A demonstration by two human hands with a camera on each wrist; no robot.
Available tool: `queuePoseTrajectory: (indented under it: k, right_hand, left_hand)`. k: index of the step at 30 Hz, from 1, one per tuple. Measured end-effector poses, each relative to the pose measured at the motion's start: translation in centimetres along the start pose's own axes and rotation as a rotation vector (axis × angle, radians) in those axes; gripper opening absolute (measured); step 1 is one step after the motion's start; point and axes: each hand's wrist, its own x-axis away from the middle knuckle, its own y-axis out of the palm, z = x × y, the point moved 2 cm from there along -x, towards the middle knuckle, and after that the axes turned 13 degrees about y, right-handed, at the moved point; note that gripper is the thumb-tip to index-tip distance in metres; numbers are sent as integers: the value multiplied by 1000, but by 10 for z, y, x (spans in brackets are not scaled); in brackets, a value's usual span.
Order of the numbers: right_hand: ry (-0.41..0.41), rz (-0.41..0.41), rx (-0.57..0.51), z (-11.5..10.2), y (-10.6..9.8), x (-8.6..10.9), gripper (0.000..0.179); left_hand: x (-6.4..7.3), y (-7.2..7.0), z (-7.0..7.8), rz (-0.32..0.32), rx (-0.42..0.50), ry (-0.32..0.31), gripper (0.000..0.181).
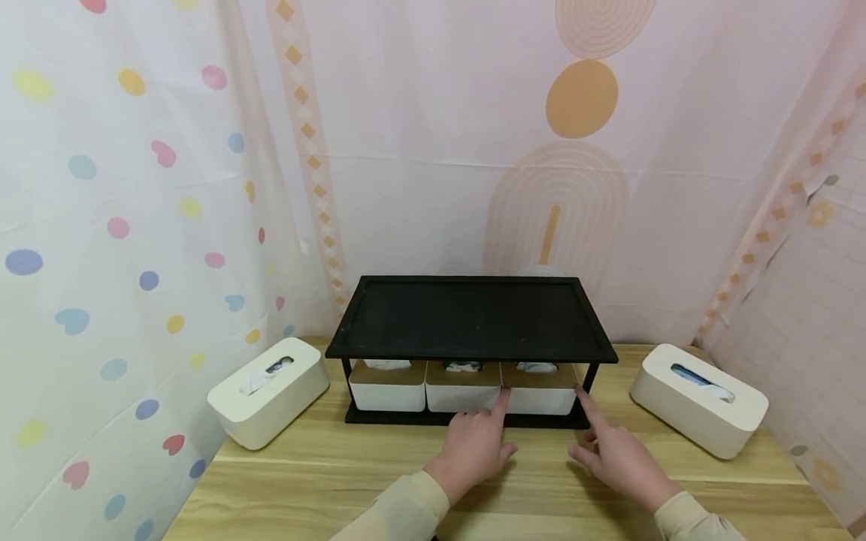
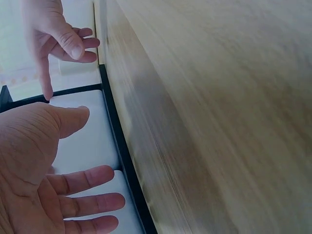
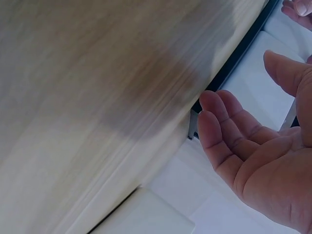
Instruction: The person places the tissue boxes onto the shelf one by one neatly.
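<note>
Three white storage boxes with brown lids stand side by side inside a black rack (image 1: 473, 319), white tissue showing in their lid openings. My left hand (image 1: 473, 447) points its index finger at the seam between the middle box (image 1: 463, 401) and the right box (image 1: 537, 403), with the fingertip right at their front edge. At the right box's outer side, beside the rack's post, is the index fingertip of my right hand (image 1: 619, 457). The other fingers of both hands are loosely bent, as the left wrist view shows, and neither hand grips anything.
A cream tissue box (image 1: 271, 391) sits at an angle left of the rack, and a similar tissue box (image 1: 700, 398) lies on the right. Both are on the wooden table (image 1: 325, 473). Patterned curtains (image 1: 419, 203) hang behind and along the sides.
</note>
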Motion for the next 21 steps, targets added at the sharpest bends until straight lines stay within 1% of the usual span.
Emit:
queuePoseTrajectory:
  k: [7, 21]
  right_hand:
    - [-5, -14, -1, -2, -2, -1, 102]
    - [8, -19, 1, -2, -1, 0, 103]
  left_hand:
    - [-1, 1, -1, -39, 47, -4, 94]
    - [1, 2, -1, -49, 33, -16, 95]
